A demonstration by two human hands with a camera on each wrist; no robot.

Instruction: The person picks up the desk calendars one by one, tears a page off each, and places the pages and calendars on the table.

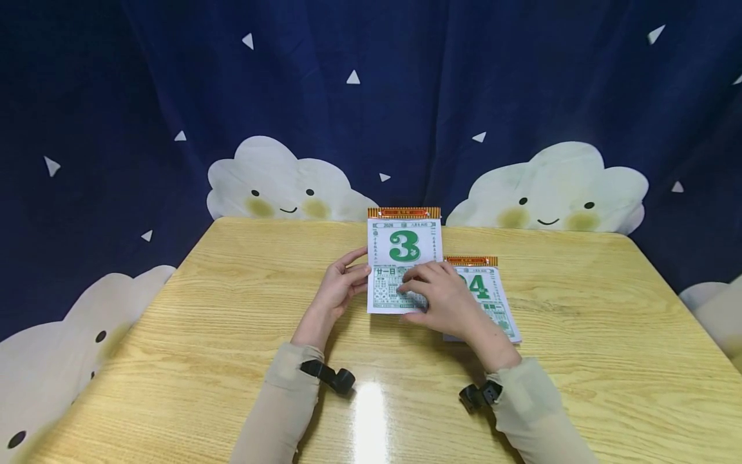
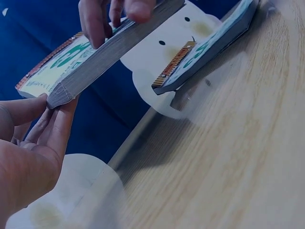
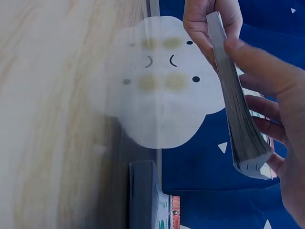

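A thick tear-off calendar pad (image 1: 404, 246) with a large green 3 and an orange-red header is raised above the table. My left hand (image 1: 342, 283) pinches it at its left edge; the left wrist view shows the thumb (image 2: 24, 109) in front and fingers behind. My right hand (image 1: 443, 296) reaches over the pad's lower front with bent fingers, its thumb (image 3: 255, 62) at the bottom edge in the right wrist view. Whether a page is lifted cannot be told. A second calendar pad (image 1: 493, 296) showing a 4 lies to the right, partly hidden by my right hand.
The pale wooden table (image 1: 203, 386) has a glossy glare patch near its front. A dark blue curtain (image 1: 394, 116) with clouds and white triangles hangs just behind the far edge. Black wrist cameras (image 1: 343, 381) sit over both sleeves.
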